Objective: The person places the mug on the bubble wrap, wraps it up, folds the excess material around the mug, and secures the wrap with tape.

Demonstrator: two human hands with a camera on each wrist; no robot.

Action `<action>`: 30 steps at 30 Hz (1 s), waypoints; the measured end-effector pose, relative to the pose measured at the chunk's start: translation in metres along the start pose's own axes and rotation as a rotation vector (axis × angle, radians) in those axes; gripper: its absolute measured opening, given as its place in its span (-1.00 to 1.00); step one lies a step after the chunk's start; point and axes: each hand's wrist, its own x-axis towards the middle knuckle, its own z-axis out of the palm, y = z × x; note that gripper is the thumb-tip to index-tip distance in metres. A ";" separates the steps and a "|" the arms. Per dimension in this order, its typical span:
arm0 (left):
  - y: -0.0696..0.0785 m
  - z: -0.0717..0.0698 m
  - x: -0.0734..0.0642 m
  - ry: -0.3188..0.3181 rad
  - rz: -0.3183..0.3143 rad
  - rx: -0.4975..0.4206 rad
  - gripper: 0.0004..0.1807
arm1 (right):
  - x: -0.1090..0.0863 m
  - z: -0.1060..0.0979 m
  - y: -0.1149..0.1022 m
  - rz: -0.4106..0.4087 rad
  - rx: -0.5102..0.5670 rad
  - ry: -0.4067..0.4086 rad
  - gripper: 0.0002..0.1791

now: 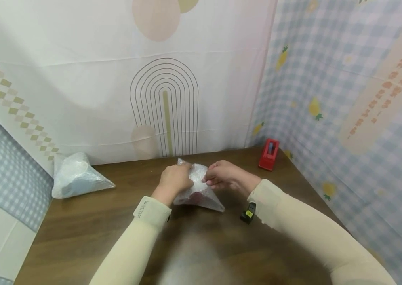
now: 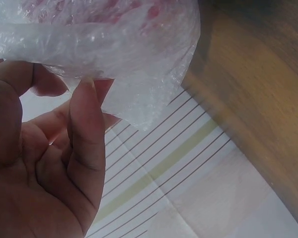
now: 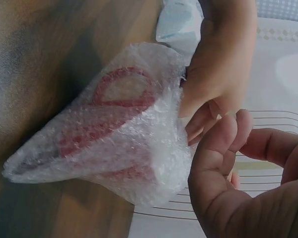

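Observation:
A bundle of clear bubble wrap with a pointed corner lies between my hands. Through the wrap, in the right wrist view, a red thing with a rounded loop shows faintly. My left hand grips the bundle's far side, thumb and fingers at a folded edge of the bubble wrap in the left wrist view. On the other side my right hand has thumb and forefinger tips together, close to the wrap and the left fingers. I cannot tell whether something thin is between those tips.
Another bubble-wrapped bundle lies at the table's left back corner. A red tape dispenser stands at the right back. Below the right wrist is a small black device with a yellow label. Patterned cloth borders the wooden table.

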 end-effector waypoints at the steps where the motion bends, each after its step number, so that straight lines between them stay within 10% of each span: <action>1: 0.000 0.000 0.000 -0.005 0.000 0.002 -0.35 | 0.000 0.000 0.002 0.003 0.004 -0.006 -0.85; 18: 0.000 -0.001 0.003 -0.023 -0.031 0.030 -0.38 | 0.009 0.022 0.049 -0.011 0.114 0.056 -0.69; 30: -0.003 0.002 0.004 -0.047 -0.033 0.005 -0.38 | 0.008 0.030 0.058 -0.061 -0.053 0.130 -0.71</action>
